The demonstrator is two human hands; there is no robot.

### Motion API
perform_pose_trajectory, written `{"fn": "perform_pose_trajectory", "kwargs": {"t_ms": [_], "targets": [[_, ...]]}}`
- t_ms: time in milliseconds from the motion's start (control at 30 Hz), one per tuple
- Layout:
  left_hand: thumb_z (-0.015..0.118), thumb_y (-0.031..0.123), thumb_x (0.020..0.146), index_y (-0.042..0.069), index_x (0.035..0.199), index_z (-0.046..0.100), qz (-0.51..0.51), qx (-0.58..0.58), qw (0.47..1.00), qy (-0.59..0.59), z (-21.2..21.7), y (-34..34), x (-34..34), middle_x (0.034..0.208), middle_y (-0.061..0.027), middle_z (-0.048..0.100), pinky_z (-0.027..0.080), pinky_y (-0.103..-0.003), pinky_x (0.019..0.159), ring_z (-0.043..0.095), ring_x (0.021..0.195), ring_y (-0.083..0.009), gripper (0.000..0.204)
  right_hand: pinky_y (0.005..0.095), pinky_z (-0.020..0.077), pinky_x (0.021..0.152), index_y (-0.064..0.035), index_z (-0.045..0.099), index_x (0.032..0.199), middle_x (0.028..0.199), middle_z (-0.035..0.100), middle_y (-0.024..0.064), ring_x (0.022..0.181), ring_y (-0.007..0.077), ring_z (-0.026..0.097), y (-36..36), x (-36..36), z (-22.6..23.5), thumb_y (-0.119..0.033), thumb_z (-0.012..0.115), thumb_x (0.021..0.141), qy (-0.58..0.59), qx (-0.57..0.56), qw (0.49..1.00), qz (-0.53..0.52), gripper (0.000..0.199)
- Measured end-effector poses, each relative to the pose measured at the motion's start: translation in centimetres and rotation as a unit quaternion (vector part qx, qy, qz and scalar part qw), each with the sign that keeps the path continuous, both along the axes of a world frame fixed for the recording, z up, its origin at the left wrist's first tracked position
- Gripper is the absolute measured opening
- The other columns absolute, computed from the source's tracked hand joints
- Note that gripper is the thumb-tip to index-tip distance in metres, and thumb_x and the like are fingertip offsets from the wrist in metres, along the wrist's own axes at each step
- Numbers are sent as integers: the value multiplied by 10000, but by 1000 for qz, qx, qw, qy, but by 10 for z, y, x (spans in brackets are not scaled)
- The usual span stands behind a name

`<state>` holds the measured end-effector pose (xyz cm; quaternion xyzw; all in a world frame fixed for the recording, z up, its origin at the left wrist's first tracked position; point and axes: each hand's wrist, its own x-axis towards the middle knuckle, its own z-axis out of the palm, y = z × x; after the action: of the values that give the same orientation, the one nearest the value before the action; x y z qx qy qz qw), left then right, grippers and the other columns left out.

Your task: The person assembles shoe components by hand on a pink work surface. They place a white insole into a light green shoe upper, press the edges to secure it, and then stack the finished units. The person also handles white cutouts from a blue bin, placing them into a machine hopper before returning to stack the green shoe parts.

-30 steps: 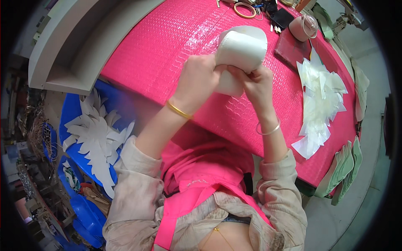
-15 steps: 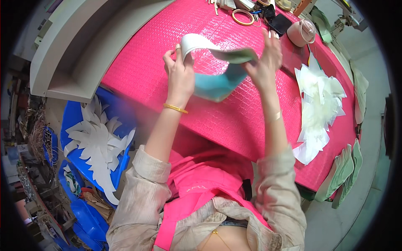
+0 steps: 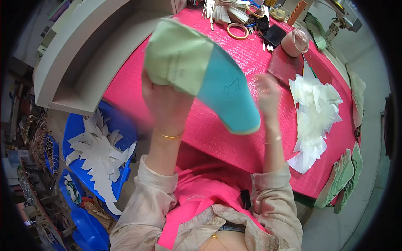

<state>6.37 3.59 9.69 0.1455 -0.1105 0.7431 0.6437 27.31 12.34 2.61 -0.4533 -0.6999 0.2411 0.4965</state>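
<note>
In my left hand (image 3: 167, 104) is a large insole-shaped piece (image 3: 209, 69), pale green at its wide end and teal at its narrower end. The hand grips the pale green end from beneath, and that piece hides most of its fingers. Faint print and a handwritten mark show on the upward face. Just right of the teal edge, my right hand (image 3: 268, 96) is raised with fingers that look curled but smeared by motion. I cannot make out anything in it.
White thin cut pieces (image 3: 314, 111) lie heaped at the table's right. Green insole-shaped pieces (image 3: 341, 178) hang at its edge. A pale lidded pot (image 3: 295, 42), a tape roll (image 3: 238, 31) and a black box (image 3: 274, 35) stand farther back. A blue bin (image 3: 75, 161) holds white offcuts; a grey shelf (image 3: 83, 62) stands left.
The insole-shaped piece was bent between both hands; now it lies flatter, turned face up and raised to the left. My right hand has let go of it and moved slightly down.
</note>
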Motion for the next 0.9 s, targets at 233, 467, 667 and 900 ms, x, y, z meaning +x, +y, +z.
{"fn": "perform_pose_trajectory", "kwargs": {"t_ms": [233, 467, 667, 900], "targets": [[263, 478, 922, -31, 1178, 462, -32, -46, 993, 107, 21, 19, 45, 1130, -135, 541, 373, -329, 928, 519, 1031, -215, 604, 251, 434, 719, -35, 548, 972, 860, 553, 91, 763, 143, 544, -47, -58, 126, -132, 729, 681, -134, 301, 943, 55, 357], [345, 336, 931, -27, 1089, 545, -40, -50, 975, 211, 9, 4, 26, 1084, -131, 586, 372, -358, 942, 520, 1064, -229, 444, 228, 466, 549, -12, 609, 883, 725, 628, 15, 614, 115, 583, 14, 5, 111, -191, 624, 817, 323, -146, 921, 163, 192], [523, 128, 863, -20, 1100, 519, 198, -4, 740, 642, -1, 38, 10, 920, -68, 592, 464, -285, 666, 556, 772, -164, 280, 240, 472, 656, 3, 583, 942, 839, 623, 23, 741, 107, 591, 23, 10, 116, -408, 475, 883, 401, -322, 804, 299, 429], [462, 204, 903, -44, 1202, 449, -102, -11, 883, 457, -52, -12, 25, 1187, -109, 516, 327, -301, 955, 465, 1104, -181, 389, 183, 401, 466, -46, 551, 747, 651, 581, 22, 546, 58, 532, 24, 12, 121, -223, 629, 804, 59, -246, 930, 267, 202]]}}
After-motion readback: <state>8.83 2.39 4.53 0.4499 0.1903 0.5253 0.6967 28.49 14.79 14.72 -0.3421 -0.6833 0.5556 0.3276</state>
